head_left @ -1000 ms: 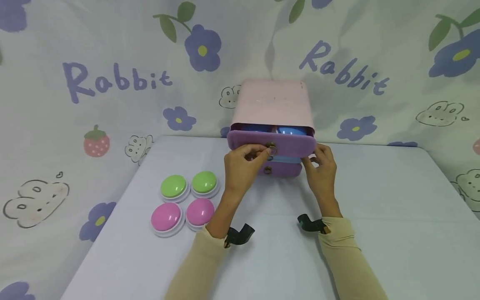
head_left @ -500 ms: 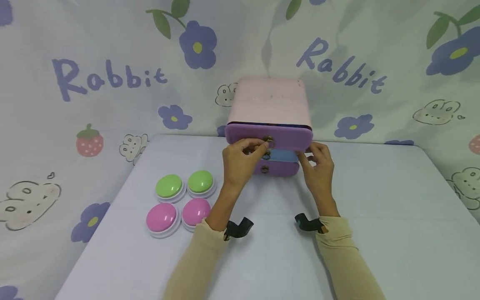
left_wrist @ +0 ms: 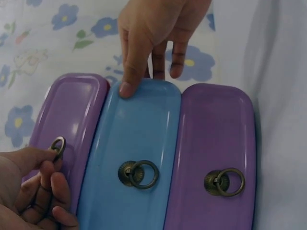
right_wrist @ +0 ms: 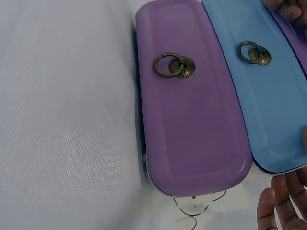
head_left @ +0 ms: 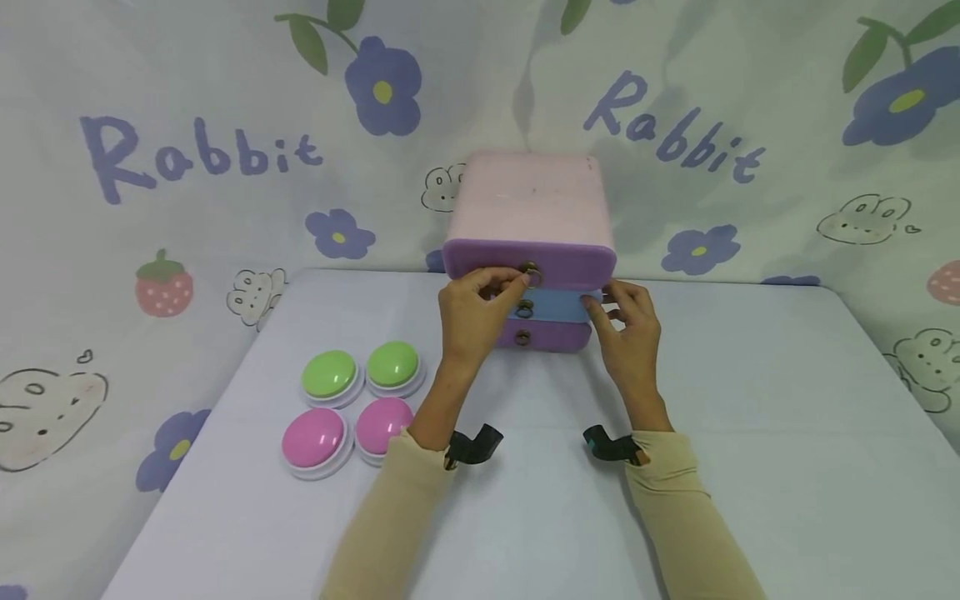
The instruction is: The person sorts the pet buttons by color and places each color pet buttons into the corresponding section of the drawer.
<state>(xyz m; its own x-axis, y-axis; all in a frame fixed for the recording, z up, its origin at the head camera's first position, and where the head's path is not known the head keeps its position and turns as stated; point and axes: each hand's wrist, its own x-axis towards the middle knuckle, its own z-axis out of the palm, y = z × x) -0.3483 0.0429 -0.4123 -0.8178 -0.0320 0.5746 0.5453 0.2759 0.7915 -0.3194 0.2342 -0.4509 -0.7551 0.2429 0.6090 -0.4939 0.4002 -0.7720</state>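
Observation:
A small pink drawer cabinet [head_left: 532,196] stands at the back of the table with three drawers. Its top purple drawer [head_left: 577,265] sits flush under the pink shell. My left hand [head_left: 472,312] pinches the brass ring handle [left_wrist: 59,146] of that drawer between thumb and fingertips. At the cabinet's right side is my right hand [head_left: 630,333]. Its thumb rests on the end of the middle blue drawer [left_wrist: 139,115], while the other fingers extend loosely beside the cabinet. The bottom purple drawer [right_wrist: 196,115] is flush too, its ring untouched.
Left of the arms, two green push-button domes [head_left: 329,373] stand on white bases behind two pink ones [head_left: 313,438]. The left sleeve overlaps one pink base. A patterned cloth backdrop [head_left: 225,75] rises behind the white table [head_left: 750,400].
The top purple drawer has slid in from partly open, hiding the blue objects inside. My left hand has moved back with it. My right thumb now lies on the blue drawer's front.

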